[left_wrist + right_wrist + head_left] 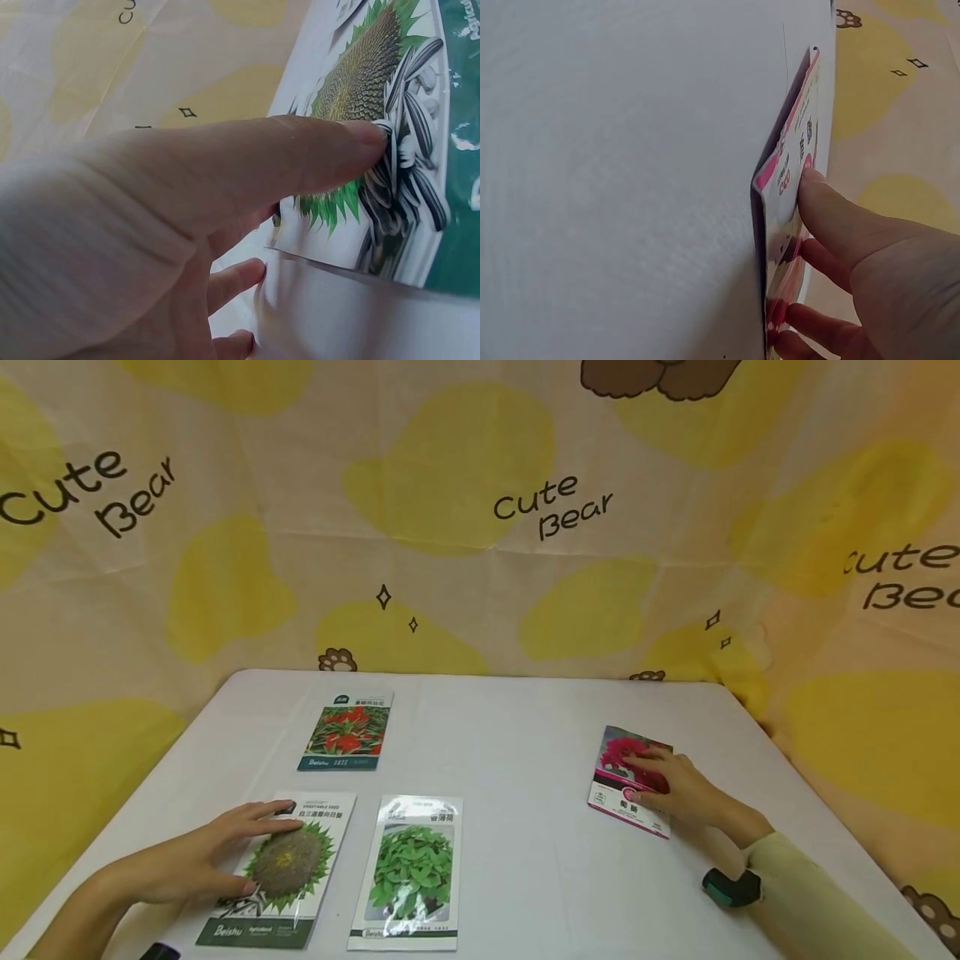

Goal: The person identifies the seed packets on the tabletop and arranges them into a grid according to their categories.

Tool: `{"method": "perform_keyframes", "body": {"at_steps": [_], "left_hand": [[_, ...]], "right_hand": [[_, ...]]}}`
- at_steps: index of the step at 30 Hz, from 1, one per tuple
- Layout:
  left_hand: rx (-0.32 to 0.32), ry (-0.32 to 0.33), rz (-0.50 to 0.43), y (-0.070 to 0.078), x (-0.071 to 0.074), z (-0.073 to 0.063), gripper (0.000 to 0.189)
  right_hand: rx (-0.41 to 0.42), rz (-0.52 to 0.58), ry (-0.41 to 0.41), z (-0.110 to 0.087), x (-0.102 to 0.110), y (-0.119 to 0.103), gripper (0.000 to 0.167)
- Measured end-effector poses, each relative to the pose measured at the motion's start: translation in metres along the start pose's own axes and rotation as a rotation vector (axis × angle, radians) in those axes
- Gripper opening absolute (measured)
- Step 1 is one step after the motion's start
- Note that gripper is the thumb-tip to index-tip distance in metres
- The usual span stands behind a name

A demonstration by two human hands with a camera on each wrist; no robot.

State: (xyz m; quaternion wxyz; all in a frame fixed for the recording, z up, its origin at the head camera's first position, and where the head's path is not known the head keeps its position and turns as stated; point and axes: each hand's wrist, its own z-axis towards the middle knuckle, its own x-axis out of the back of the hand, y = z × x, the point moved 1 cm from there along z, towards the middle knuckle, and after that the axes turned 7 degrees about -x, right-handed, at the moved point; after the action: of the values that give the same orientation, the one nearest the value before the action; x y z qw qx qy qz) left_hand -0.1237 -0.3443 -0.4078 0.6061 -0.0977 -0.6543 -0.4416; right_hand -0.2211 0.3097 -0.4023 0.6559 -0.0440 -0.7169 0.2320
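Observation:
My left hand (202, 852) rests on a sunflower seed packet (311, 906) at the table's near left. Its thumb and fingers are spread across the printed sunflower head; in the left wrist view the thumb (322, 154) lies on the striped seeds of the picture. Over on the right, my right hand (686, 789) touches a seed packet with a magenta flower (618, 752). The right wrist view shows the thumb (829, 206) and fingertips laid on that packet's face (799, 150), its edge standing slightly off the tabletop.
Beside the sunflower packet lies a seed packet with green leaves (412, 872). Farther back is a packet with red flowers (347, 735). All are on a white table (517, 752), with a yellow-patterned "Cute Bear" cloth (450, 468) hanging behind it.

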Motion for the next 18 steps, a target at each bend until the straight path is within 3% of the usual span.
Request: {"method": "perform_keyframes", "body": {"at_steps": [18], "left_hand": [[0.024, -0.014, 0.008, -0.0016, 0.0, 0.0009, 0.071]], "right_hand": [[-0.032, 0.017, -0.078, 0.0074, 0.0045, 0.0002, 0.07]]}}
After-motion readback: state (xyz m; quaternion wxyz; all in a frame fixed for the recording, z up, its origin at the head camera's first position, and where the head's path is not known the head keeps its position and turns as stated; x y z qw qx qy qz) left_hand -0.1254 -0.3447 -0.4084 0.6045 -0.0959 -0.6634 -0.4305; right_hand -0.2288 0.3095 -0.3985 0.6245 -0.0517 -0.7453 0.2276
